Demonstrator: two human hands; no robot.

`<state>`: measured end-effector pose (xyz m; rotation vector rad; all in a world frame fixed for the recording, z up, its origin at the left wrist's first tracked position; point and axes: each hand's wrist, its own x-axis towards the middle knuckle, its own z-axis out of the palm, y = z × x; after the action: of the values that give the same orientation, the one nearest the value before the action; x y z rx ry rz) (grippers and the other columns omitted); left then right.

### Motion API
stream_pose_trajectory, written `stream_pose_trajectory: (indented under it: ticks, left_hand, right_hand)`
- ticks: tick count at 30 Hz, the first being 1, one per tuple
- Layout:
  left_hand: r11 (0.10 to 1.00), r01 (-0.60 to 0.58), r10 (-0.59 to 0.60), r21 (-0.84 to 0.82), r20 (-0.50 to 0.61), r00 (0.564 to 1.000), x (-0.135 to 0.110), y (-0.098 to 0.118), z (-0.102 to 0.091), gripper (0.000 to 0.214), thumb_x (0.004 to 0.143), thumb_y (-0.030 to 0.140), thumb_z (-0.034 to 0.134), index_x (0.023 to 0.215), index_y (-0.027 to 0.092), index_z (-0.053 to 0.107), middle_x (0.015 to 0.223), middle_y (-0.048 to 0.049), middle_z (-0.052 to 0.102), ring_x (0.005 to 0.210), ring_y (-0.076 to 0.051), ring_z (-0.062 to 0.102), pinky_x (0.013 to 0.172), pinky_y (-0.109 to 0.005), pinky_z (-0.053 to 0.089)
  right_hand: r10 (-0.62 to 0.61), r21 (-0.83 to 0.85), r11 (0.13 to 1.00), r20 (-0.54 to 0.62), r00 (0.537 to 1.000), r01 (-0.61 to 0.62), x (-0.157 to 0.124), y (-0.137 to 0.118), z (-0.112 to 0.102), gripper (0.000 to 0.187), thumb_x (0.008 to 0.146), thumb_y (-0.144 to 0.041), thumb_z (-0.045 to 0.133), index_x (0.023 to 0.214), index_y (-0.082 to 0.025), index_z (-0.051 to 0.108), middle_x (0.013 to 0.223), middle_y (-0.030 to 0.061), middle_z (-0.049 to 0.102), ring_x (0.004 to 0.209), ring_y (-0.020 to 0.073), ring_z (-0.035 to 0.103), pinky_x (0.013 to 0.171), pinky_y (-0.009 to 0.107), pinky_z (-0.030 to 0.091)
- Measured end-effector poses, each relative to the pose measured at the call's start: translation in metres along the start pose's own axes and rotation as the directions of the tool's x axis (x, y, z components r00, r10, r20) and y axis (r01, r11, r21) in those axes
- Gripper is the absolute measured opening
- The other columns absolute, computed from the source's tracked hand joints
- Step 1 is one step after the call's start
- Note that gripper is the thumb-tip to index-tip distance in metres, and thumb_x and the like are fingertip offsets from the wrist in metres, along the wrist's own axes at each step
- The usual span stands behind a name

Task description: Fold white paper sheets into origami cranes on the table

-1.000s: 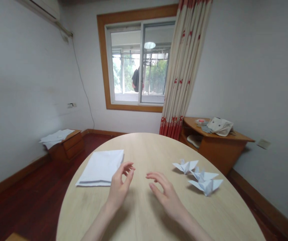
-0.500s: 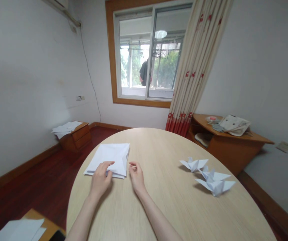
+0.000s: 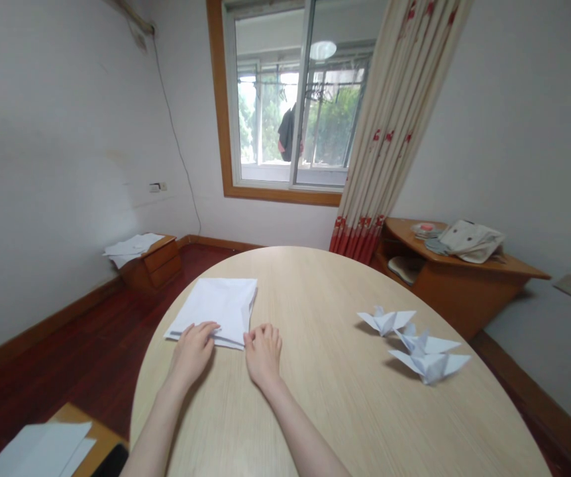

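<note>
A stack of square white paper sheets [image 3: 223, 305] lies on the left part of the round table, its layers a little apart along the near edge. My left hand [image 3: 193, 351] rests on that near edge, fingers stretched over the paper. At the stack's near right corner, my right hand [image 3: 264, 354] has its fingers curled, with thumb and forefinger closed on the paper corner. How many layers they pinch is hidden. Several folded white paper cranes [image 3: 429, 364] stand close together on the right side of the table, apart from both hands.
The pale wooden round table [image 3: 325, 411] fills the foreground. Below it at left, a low wooden surface [image 3: 101, 430] holds white paper and a dark object. A small drawer cabinet [image 3: 161, 265] with papers stands behind left; a corner desk [image 3: 464, 285] with a cloth bag is at right.
My right hand has moved slightly left and closed at the paper's corner. My left hand has shifted a little left and its fingers have come down on the near edge. The view has tilted slightly.
</note>
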<state>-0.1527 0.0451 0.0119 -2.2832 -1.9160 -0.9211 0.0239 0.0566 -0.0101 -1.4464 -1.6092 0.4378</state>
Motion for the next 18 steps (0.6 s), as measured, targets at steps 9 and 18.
stream_pose_trajectory:
  ticks: [9,18]
  left_hand:
    - [0.998,-0.038,0.037,-0.048,-0.023,0.999,0.002,0.002,-0.005,0.032,0.086,0.019,0.037,0.098,0.021,0.066,0.104,-0.0064,0.072,0.100,-0.023,0.064,0.104,-0.048,0.035]
    - [0.985,-0.170,0.162,-0.037,-0.167,0.973,0.003,0.014,-0.009,0.033,0.086,0.012,0.038,0.098,0.022,0.066,0.097,-0.0059,0.073,0.092,-0.022,0.066,0.104,-0.049,0.034]
  right_hand:
    - [-0.032,0.004,0.999,0.014,0.999,0.032,0.002,0.006,0.000,0.015,0.084,-0.020,0.049,0.070,-0.023,0.056,0.086,0.0089,0.059,0.088,0.0281,0.049,0.080,0.043,0.039]
    - [-0.072,0.115,0.990,-0.049,0.996,0.077,0.002,0.006,-0.008,0.017,0.088,-0.021,0.047,0.072,-0.023,0.054,0.078,0.0035,0.059,0.081,0.0220,0.053,0.075,0.034,0.043]
